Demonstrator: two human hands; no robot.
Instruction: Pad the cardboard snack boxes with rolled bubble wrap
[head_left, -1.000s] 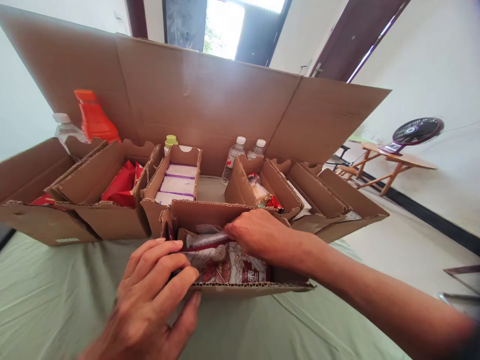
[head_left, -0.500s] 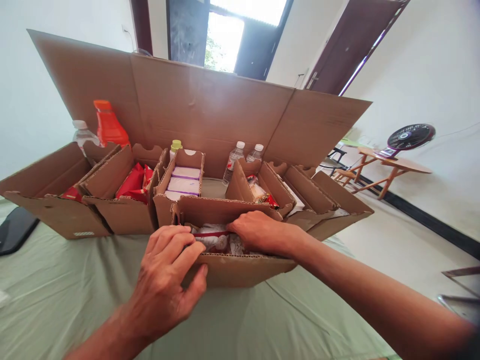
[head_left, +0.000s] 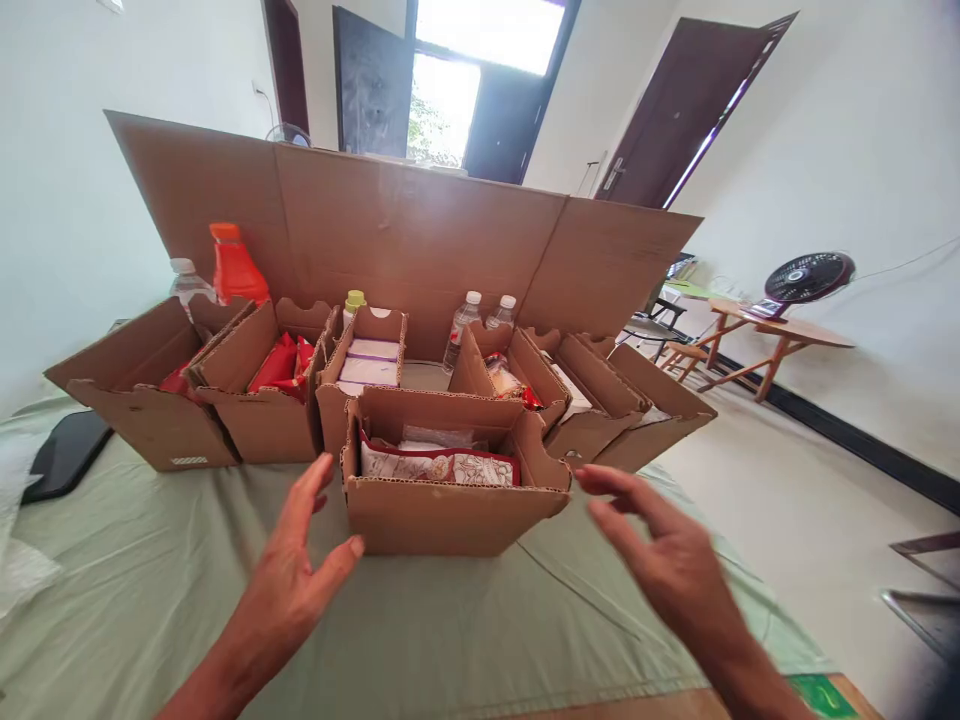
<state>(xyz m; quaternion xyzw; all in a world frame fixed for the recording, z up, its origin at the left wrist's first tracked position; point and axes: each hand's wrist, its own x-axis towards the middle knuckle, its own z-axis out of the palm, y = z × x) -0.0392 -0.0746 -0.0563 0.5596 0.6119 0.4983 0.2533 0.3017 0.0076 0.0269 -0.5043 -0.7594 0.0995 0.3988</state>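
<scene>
Box of brown corrugated cardboard (head_left: 454, 525) on pale green cloth (head_left: 450, 640), apparently for containing red-edged white printed packet (head_left: 484, 470); beside opposite ends, bare left hand (head_left: 289, 580) and right hand (head_left: 675, 550), spread, empty, seemingly for balanced access.

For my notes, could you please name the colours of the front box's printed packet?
The printed packet is whitish and dark red, clearest in the head view.

The room is enclosed by white walls (head_left: 877, 140), edged at the right by a black baseboard (head_left: 900, 468) above a pale floor (head_left: 795, 480). Daylight is let in at the back through a half-open dark double door (head_left: 375, 85), where foliage (head_left: 431, 120) is framed, and through a transom window (head_left: 491, 30). 1 fan (head_left: 806, 280) is carried by a wooden table (head_left: 814, 330); a brown door (head_left: 675, 110) is set beyond.
</scene>
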